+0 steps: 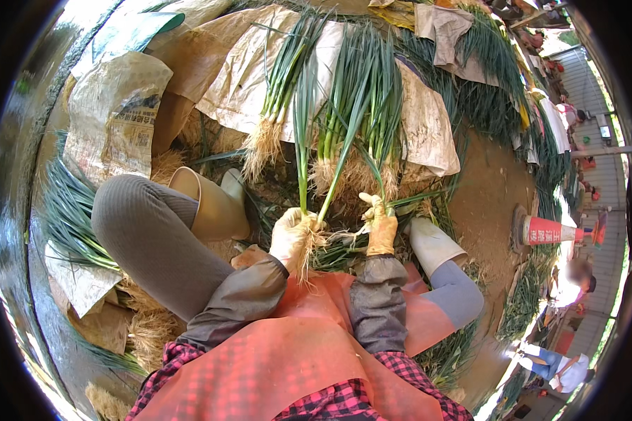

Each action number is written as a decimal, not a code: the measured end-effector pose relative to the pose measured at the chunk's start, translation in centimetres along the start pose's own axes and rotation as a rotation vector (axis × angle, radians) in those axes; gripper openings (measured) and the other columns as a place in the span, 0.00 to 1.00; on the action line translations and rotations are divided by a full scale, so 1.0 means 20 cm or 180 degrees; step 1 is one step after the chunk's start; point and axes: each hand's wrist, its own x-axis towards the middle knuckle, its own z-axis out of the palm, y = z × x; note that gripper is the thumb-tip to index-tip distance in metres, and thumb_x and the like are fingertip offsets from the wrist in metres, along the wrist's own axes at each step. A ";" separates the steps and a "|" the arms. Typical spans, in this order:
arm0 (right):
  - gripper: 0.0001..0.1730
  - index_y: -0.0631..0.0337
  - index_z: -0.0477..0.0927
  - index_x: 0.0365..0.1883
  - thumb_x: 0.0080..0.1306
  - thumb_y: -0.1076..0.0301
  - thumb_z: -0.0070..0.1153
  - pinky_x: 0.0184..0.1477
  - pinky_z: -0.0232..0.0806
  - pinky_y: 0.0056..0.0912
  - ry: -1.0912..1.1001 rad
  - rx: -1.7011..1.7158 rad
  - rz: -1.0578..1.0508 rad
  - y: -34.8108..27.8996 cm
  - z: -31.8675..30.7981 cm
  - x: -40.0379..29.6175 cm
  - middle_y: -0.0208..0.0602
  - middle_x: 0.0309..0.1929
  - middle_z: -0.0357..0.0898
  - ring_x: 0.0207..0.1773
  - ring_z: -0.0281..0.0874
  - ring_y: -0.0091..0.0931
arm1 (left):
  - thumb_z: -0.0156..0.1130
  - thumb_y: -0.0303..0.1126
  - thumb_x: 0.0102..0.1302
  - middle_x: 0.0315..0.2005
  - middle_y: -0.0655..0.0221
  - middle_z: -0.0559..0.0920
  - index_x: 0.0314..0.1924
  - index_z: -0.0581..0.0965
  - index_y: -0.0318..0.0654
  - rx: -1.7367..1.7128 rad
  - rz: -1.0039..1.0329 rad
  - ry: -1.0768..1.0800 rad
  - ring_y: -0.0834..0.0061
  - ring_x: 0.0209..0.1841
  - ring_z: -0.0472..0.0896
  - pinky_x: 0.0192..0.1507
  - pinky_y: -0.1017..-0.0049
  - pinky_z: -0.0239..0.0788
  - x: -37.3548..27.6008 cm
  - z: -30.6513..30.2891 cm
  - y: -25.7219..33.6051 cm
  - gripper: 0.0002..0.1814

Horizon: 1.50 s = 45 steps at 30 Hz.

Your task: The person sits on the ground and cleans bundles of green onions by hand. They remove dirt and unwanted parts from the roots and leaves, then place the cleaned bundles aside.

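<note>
My gloved left hand (293, 234) grips a few green onions (302, 152) near their base. Their leaves point away from me, and pale roots (310, 250) hang below my fingers. To its right, my gloved right hand (382, 226) pinches a loose green onion leaf (377, 176), with pale strands stretching between both hands. Beyond my hands, bunches of green onions (366, 94) lie with their roots towards me on light woven sacks (426, 121). Another bunch (284, 79) rests just left of them.
Rubber boots (210, 205) (432, 244) stand either side of my hands. Leaf scraps (337, 255) litter the ground between them. More green onions (73, 210) lie at left. A red traffic cone (550, 230) bearing writing stands right, with people (558, 366) farther off.
</note>
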 end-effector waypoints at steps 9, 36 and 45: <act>0.40 0.69 0.82 0.28 0.63 0.32 0.51 0.36 0.71 0.49 -0.0266 -0.2897 -0.0480 -0.06 0.39 -0.14 0.59 0.25 0.80 0.33 0.80 0.52 | 0.70 0.34 0.59 0.22 0.64 0.77 0.34 0.75 0.40 0.4081 0.2169 0.0744 0.70 0.23 0.78 0.25 0.69 0.67 -0.04 0.06 0.06 0.11; 0.23 0.63 0.83 0.32 0.70 0.49 0.55 0.16 0.58 0.20 0.0336 -0.0894 0.0384 0.17 -0.12 -0.16 0.33 0.25 0.84 0.16 0.68 0.17 | 0.62 0.33 0.68 0.29 0.68 0.80 0.44 0.76 0.34 -0.0401 -0.0534 -0.0108 0.77 0.25 0.80 0.21 0.82 0.70 0.00 0.05 0.10 0.11; 0.52 0.72 0.70 0.61 0.57 0.30 0.57 0.44 0.73 0.37 0.0182 -0.3078 0.1548 0.09 -0.48 -0.15 0.55 0.51 0.79 0.38 0.86 0.32 | 0.58 0.35 0.72 0.24 0.71 0.76 0.41 0.71 0.41 -0.0360 0.0196 -0.0200 0.83 0.20 0.72 0.17 0.82 0.64 -0.07 0.14 0.25 0.07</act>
